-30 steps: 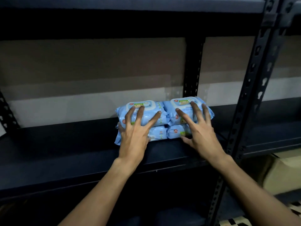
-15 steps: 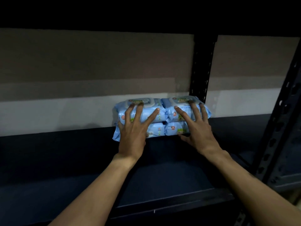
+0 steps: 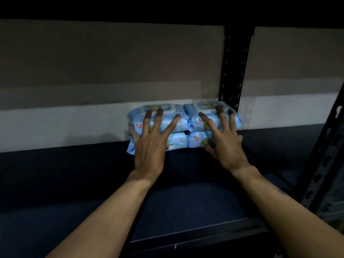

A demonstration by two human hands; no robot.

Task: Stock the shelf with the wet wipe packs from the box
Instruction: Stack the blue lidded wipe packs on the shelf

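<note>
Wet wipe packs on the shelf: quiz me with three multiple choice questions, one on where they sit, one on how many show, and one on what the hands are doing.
1. Where do the wet wipe packs sit on the shelf?
A. at its front edge
B. at the back, by the wall
C. hanging off its left end

2. How many packs show?
A. two
B. four
C. six

3. How do the left hand and right hand lie?
A. fingers spread straight on the packs
B. closed into fists
C. lifted clear of the packs

Answers:
1 B, the packs stand close to the pale wall, beside the rear post.
2 B, two stacks of two stand side by side.
3 A, each hand's straight fingers rest on one stack.
</note>
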